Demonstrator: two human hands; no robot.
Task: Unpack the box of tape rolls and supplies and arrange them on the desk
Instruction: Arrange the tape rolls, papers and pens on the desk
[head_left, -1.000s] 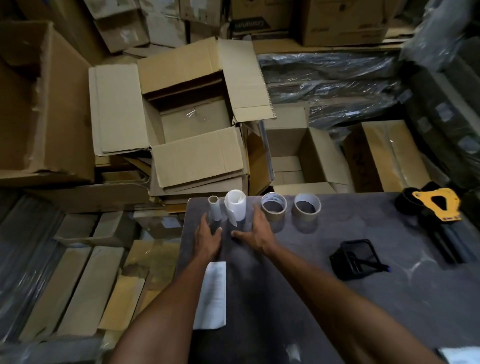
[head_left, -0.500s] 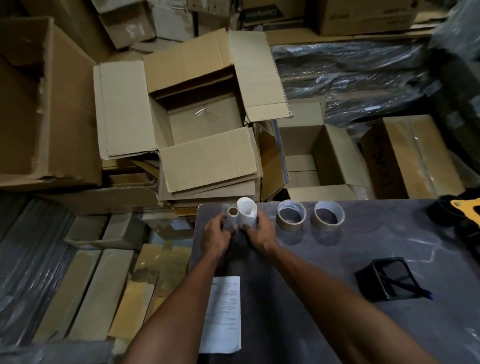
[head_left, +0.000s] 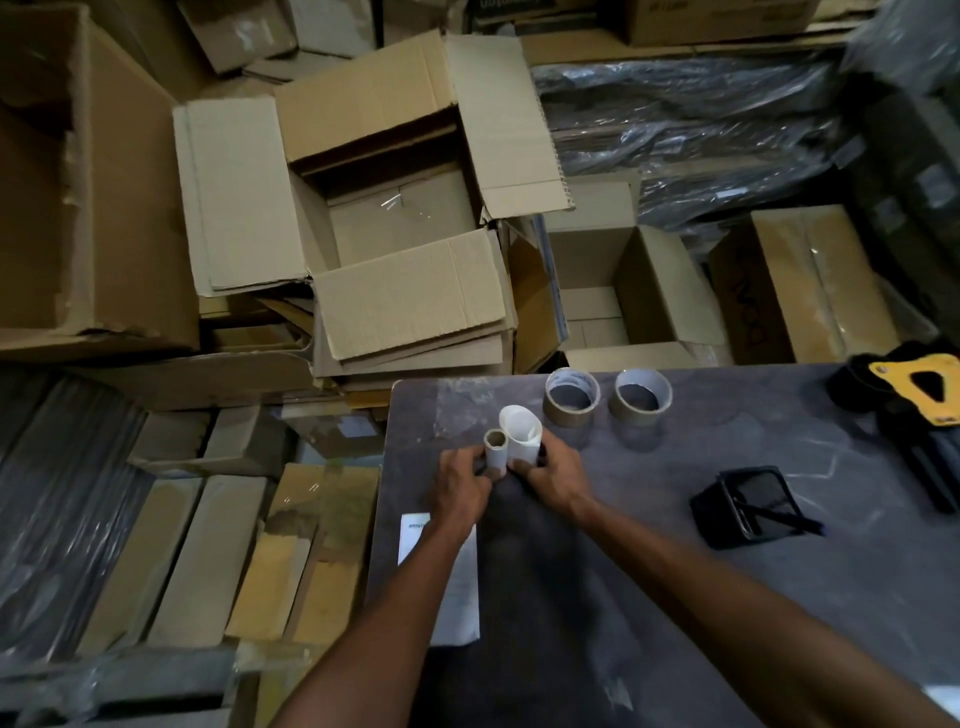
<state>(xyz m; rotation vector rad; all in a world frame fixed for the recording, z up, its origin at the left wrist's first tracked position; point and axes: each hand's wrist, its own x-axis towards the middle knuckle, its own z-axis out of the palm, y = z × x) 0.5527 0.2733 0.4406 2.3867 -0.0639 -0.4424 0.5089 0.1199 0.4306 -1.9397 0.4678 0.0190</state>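
Observation:
On the dark grey desk my left hand grips a thin cardboard tube that stands upright. Beside it my right hand holds a wider white paper roll, also upright and touching the tube. Two brown tape rolls lie flat side by side near the desk's far edge, just right of my hands. The open cardboard box sits beyond the desk, its flaps spread and its inside bare.
A white printed sheet lies under my left forearm. A black wire holder with a pen sits at the right, a yellow and black tape dispenser at the far right edge. Stacked cartons and plastic wrap surround the desk.
My hands closed around the tube and the white roll and drew them together, nearer to me. The view shifted left, so the dispenser slid toward the right edge.

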